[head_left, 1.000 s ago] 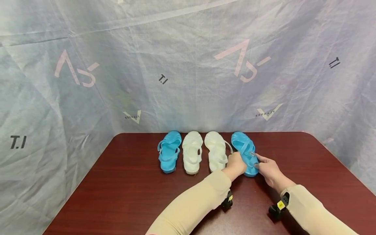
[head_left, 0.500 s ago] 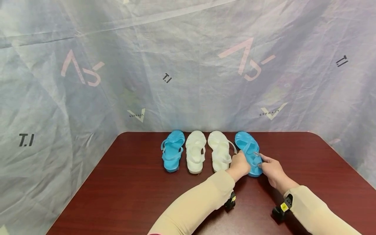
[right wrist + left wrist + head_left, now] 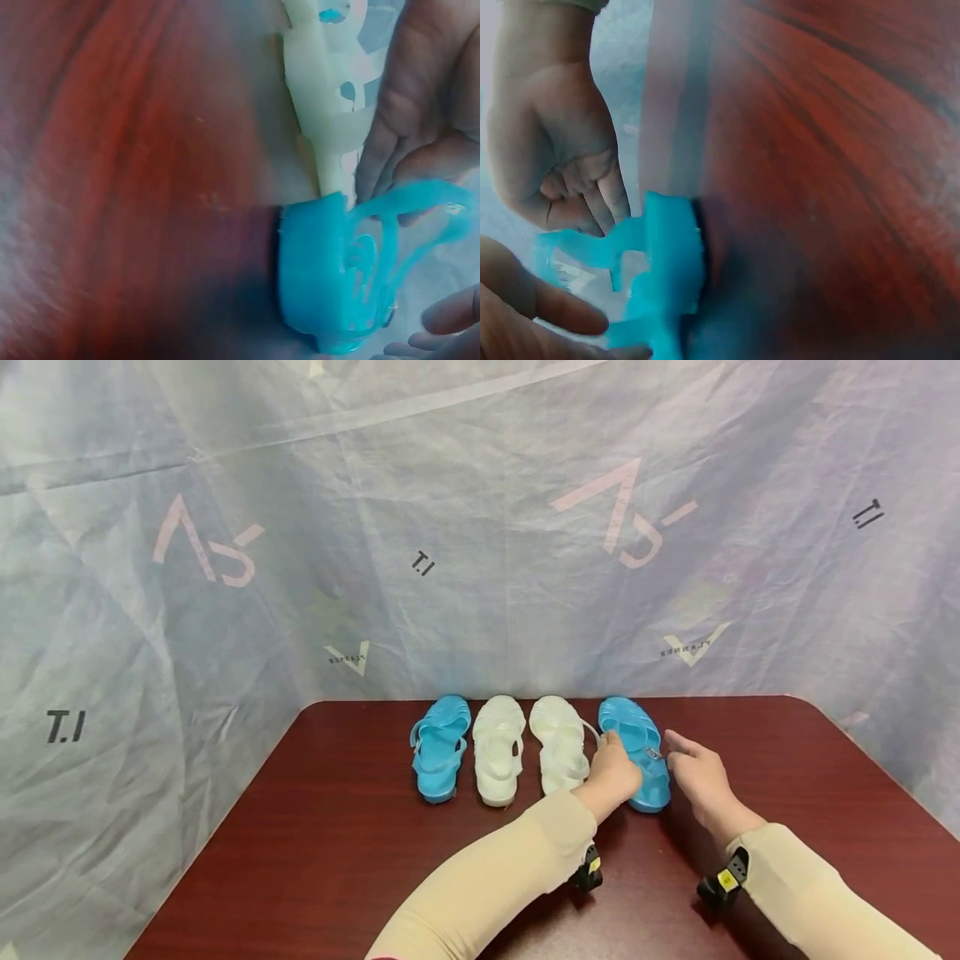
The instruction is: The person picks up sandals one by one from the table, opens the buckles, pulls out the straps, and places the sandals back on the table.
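Observation:
In the head view, a blue sandal (image 3: pixel 651 789) lies at the right end of a row, toe toward the back curtain. My left hand (image 3: pixel 615 768) is at its left side; in the left wrist view its thumb and finger (image 3: pixel 577 315) pinch the blue strap. My right hand (image 3: pixel 701 781) is just off the sandal's right side, fingers loosely extended and holding nothing. A small buckle (image 3: pixel 653 753) shows on the strap near the right fingertips. Part of the sandal's left edge is hidden by my left hand. Right beside that hand lies a white sandal (image 3: pixel 558 739).
Another white sandal (image 3: pixel 498 747) and a second blue sandal (image 3: pixel 438 750) continue the row leftward along the rear of the dark red table (image 3: pixel 315 852). Behind the table hangs a grey printed curtain (image 3: pixel 480 610).
My right hand has let go of the blue sandal's strap near the buckle and drawn slightly away to the right. My left hand stays at the sandal's left side.

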Action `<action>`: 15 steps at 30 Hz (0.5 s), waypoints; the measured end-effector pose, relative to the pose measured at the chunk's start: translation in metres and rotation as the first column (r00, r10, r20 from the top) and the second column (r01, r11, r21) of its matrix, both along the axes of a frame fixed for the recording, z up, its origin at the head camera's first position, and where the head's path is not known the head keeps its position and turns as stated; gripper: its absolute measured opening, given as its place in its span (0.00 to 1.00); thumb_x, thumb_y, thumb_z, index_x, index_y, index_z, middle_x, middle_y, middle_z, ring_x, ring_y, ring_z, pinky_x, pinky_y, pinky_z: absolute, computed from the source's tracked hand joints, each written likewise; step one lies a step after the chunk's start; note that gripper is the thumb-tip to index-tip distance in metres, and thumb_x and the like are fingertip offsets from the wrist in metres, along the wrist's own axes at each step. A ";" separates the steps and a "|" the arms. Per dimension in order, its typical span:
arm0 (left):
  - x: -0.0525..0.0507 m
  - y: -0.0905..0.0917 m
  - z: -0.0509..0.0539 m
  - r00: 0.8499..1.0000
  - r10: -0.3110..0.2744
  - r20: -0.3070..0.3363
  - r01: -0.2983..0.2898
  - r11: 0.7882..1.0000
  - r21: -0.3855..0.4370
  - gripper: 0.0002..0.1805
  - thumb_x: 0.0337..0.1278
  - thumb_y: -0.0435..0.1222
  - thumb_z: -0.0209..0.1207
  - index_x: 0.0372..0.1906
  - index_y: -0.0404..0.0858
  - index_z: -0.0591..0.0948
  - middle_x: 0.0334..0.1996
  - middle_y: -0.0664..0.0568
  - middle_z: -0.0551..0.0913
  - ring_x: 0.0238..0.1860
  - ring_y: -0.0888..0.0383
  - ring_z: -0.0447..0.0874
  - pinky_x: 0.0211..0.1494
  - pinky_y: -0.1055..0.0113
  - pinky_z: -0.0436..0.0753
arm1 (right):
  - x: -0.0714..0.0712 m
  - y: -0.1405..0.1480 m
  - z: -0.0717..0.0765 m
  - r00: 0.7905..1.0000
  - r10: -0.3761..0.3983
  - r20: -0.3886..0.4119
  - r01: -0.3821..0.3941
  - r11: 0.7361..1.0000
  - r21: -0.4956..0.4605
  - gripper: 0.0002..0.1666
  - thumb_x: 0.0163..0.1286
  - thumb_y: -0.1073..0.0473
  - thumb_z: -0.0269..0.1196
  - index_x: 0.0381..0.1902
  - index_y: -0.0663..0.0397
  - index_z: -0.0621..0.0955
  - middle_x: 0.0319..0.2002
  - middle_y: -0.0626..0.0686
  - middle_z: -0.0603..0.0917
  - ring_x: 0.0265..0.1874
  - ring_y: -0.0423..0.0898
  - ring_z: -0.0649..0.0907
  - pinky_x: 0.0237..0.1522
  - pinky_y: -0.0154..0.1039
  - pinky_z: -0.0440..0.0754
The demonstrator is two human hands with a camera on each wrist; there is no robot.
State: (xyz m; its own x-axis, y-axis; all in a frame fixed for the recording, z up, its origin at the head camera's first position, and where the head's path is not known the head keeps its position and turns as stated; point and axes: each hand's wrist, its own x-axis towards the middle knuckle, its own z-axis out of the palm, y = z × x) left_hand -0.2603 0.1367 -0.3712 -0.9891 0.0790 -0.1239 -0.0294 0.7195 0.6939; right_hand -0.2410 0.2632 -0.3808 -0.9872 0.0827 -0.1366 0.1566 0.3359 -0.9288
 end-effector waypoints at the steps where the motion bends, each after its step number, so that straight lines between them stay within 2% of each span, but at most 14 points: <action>1: 0.000 -0.001 0.003 1.000 -0.014 -0.009 0.014 1.000 0.006 0.38 0.60 0.34 0.58 0.75 0.40 0.57 0.75 0.50 0.59 0.70 0.55 0.65 0.69 0.67 0.69 | 0.000 -0.001 0.002 1.000 -0.004 -0.013 0.005 1.000 0.013 0.35 0.73 0.62 0.40 0.76 0.58 0.48 0.76 0.64 0.48 0.74 0.64 0.52 0.71 0.60 0.58; 4: 0.000 -0.006 0.012 0.997 -0.055 -0.050 0.053 0.998 -0.024 0.35 0.65 0.35 0.54 0.75 0.41 0.58 0.76 0.53 0.55 0.73 0.57 0.60 0.71 0.67 0.67 | -0.003 -0.005 0.007 0.999 0.005 -0.042 -0.002 0.998 0.065 0.34 0.76 0.55 0.42 0.77 0.55 0.50 0.76 0.63 0.50 0.73 0.64 0.57 0.69 0.61 0.61; 7: -0.001 -0.013 0.018 0.989 -0.116 -0.089 0.107 0.989 -0.100 0.30 0.72 0.40 0.49 0.75 0.43 0.59 0.76 0.55 0.54 0.76 0.59 0.53 0.74 0.65 0.62 | -0.007 -0.010 0.012 0.997 0.037 -0.072 -0.029 0.994 0.106 0.37 0.77 0.46 0.45 0.77 0.52 0.50 0.76 0.62 0.51 0.73 0.63 0.57 0.68 0.61 0.63; 11: -0.005 -0.025 0.021 0.970 -0.202 -0.136 0.174 0.965 -0.196 0.28 0.76 0.47 0.42 0.74 0.44 0.60 0.77 0.55 0.51 0.77 0.58 0.45 0.76 0.63 0.58 | -0.011 -0.016 0.021 0.988 0.100 -0.114 -0.084 0.987 0.135 0.44 0.75 0.36 0.47 0.77 0.49 0.48 0.77 0.60 0.49 0.74 0.62 0.55 0.67 0.61 0.65; 15: -0.013 -0.040 0.021 0.946 -0.268 -0.180 0.212 0.936 -0.282 0.29 0.76 0.49 0.41 0.75 0.43 0.58 0.77 0.52 0.50 0.78 0.55 0.42 0.78 0.64 0.53 | -0.015 -0.021 0.030 0.976 0.166 -0.139 -0.134 0.968 0.211 0.46 0.73 0.34 0.47 0.78 0.47 0.47 0.77 0.60 0.48 0.72 0.64 0.59 0.62 0.61 0.72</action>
State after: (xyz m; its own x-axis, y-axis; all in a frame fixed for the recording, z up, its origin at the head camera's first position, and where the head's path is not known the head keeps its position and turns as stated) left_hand -0.2731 0.0964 -0.3506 -0.9496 0.3111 0.0387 0.2939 0.8401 0.4560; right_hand -0.2560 0.2420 -0.3510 -0.9981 -0.0577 0.0226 -0.0496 0.5254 -0.8494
